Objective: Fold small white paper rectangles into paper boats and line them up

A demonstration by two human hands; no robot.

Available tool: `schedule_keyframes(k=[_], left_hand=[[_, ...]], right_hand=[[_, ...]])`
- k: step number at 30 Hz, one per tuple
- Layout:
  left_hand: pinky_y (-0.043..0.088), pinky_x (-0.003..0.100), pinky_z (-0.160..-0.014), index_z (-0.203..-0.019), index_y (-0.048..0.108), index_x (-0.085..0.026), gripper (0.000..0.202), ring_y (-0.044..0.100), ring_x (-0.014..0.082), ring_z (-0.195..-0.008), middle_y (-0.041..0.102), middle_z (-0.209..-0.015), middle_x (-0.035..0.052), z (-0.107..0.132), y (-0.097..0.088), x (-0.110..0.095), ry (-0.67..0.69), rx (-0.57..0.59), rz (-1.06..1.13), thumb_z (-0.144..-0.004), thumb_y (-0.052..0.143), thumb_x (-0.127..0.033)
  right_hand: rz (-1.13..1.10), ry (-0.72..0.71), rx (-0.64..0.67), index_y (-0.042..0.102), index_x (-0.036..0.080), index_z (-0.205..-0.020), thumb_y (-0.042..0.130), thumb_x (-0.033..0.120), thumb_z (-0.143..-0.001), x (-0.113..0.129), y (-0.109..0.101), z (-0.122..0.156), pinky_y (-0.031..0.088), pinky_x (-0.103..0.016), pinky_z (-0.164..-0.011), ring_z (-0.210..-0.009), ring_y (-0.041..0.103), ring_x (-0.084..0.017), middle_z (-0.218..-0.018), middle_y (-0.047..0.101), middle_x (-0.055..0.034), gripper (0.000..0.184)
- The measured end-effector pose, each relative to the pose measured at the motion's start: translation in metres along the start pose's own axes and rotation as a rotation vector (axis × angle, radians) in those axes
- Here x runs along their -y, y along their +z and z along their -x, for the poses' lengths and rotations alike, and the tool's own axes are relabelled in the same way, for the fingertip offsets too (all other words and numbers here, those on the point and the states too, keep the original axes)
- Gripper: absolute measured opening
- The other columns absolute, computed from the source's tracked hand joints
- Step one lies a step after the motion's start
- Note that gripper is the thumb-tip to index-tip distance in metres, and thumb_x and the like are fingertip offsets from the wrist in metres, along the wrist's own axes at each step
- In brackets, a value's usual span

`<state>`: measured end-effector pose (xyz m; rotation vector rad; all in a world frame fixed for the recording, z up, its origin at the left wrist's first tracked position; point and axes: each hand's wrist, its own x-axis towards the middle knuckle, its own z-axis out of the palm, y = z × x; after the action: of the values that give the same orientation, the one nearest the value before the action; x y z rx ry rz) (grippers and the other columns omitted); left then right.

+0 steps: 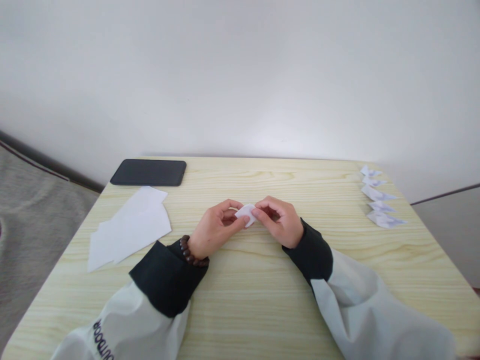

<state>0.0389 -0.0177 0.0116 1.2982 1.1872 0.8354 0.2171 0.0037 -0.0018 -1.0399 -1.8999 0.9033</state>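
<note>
A small piece of folded white paper (245, 213) is held between both hands above the middle of the table. My left hand (217, 226) pinches its left and lower side, thumb in front and fingers curled behind. My right hand (279, 220) grips its right edge between thumb and forefinger. Part of the paper is hidden behind the fingertips, so its full folded shape cannot be made out. A dark bead bracelet (192, 255) circles my left wrist.
Several folded white paper figures (378, 194) stand in a row at the table's right edge. On the left lie overlapping white paper sheets (135, 225), with a black phone (149, 172) behind them. The light wood-grain table (247, 310) meets a white wall (240, 75).
</note>
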Motion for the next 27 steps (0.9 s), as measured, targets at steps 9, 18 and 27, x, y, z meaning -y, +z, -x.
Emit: schedule_keyframes(k=[9, 18, 27], left_hand=[[0.051, 0.027, -0.071, -0.093, 0.065, -0.016, 0.035, 0.068, 0.0205, -0.079, 0.074, -0.082, 0.0029, -0.0007, -0.0016, 0.0005, -0.043, 0.03, -0.042, -0.068, 0.07, -0.039], [0.052, 0.026, -0.069, -0.091, 0.069, -0.017, 0.033, 0.068, 0.0206, -0.076, 0.074, -0.078, 0.0012, 0.0004, -0.0008, -0.0041, -0.086, 0.0, -0.058, -0.066, 0.072, -0.038], [0.051, 0.023, -0.063, -0.086, 0.069, -0.016, 0.031, 0.068, 0.0187, -0.07, 0.074, -0.073, 0.0009, 0.0011, 0.0016, -0.0057, -0.102, -0.038, -0.05, -0.063, 0.075, -0.037]], right_hand=[[0.11, -0.061, 0.029, 0.065, 0.017, -0.072, 0.051, 0.031, -0.087, 0.002, -0.0009, 0.0007, 0.038, -0.023, -0.053, -0.055, 0.051, -0.01, -0.063, 0.062, -0.0019, 0.025], [0.138, -0.104, 0.022, 0.063, 0.017, -0.073, 0.049, 0.033, -0.088, 0.0024, 0.0, 0.0015, 0.037, -0.022, -0.05, -0.053, 0.049, -0.009, -0.062, 0.06, -0.0016, 0.026], [0.101, -0.138, 0.024, 0.062, 0.017, -0.071, 0.05, 0.031, -0.089, 0.0007, -0.0001, 0.0011, 0.038, -0.022, -0.052, -0.054, 0.05, -0.01, -0.061, 0.059, -0.001, 0.026]])
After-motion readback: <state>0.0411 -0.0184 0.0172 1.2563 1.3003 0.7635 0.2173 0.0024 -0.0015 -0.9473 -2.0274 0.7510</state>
